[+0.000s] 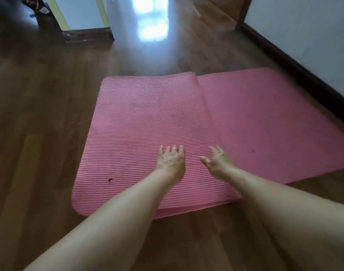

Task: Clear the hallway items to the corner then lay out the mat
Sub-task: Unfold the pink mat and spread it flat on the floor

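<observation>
the pink yoga mat (147,114) lies partly doubled on the wooden floor (40,114), long axis running right toward the wall (313,45). my left grip (172,161) and right grip (218,163) are spread wide, empty, over the doubled part.

glossy wood floor (40,98), white wall (308,26), dark skirting (284,53)

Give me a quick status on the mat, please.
Left hand, right hand open over mat. Mat on floor, half folded. Wall near its unfolded end.
</observation>
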